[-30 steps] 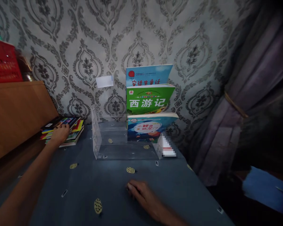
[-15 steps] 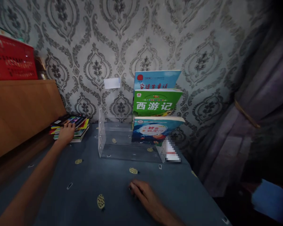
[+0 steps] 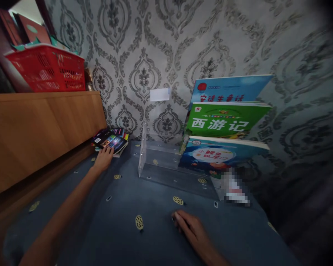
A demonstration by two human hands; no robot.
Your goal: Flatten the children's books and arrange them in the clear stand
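Note:
My left hand (image 3: pixel 103 159) reaches out to a low stack of colourful books (image 3: pixel 111 140) by the wall; its fingertips rest on the near edge of the top dark-covered book. My right hand (image 3: pixel 189 226) lies on the blue tablecloth (image 3: pixel 144 203) with the fingers curled and pressed down, nothing seen in them. A clear acrylic stepped rack (image 3: pixel 161 162) stands ahead. Its right half holds three books in tiers: a blue one (image 3: pixel 230 90) at the back, a green one (image 3: pixel 227 120) in the middle, a blue picture book (image 3: pixel 222 155) in front.
A wooden cabinet (image 3: pixel 39 129) runs along the left, with a red basket (image 3: pixel 48 68) on top. Patterned wallpaper (image 3: pixel 183 48) backs the table, with a small white card (image 3: pixel 159 94) stuck on it. A blurred small item (image 3: pixel 234 188) lies by the rack's right end.
The view has swung left, so the rack and books now sit further right and the basket shows fully. My left hand stays on the book stack; my right hand has not moved on the cloth.

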